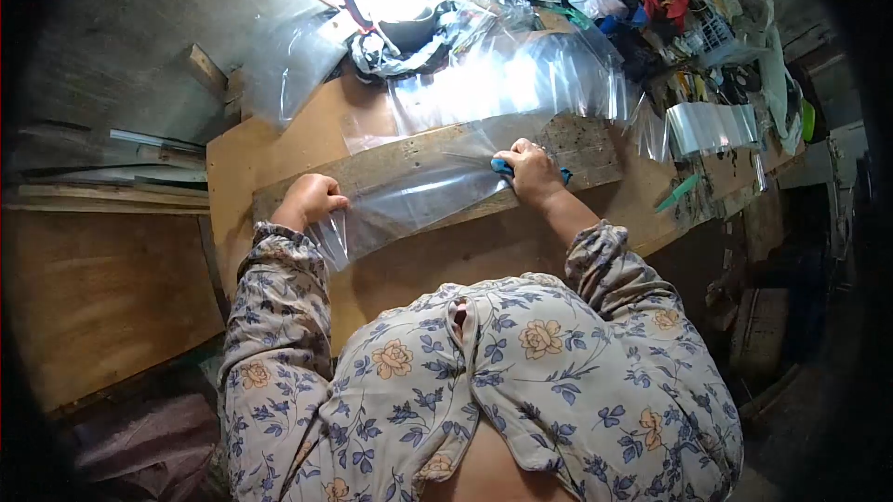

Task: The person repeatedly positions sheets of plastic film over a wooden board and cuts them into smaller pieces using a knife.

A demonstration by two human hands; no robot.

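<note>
A clear plastic sheet (pixel 423 200) stretches across a worn wooden board (pixel 586 150) in front of me. My left hand (pixel 312 201) is closed on the sheet's left end, and a crumpled fold hangs below the fingers. At the sheet's right end, my right hand (pixel 537 174) is wrapped around a small blue tool (pixel 502 167). Parts of the tool show on both sides of the fist; its working end is hidden, so I cannot tell its exact kind.
Behind the board lies a stack of clear plastic sheets (pixel 507 83), beneath a bright lamp (pixel 386 0). A plastic roll (pixel 712 128) and a green-handled tool (pixel 677 193) lie at the right. Bags and a basket (pixel 712 34) crowd the back right of the wooden table (pixel 233 172).
</note>
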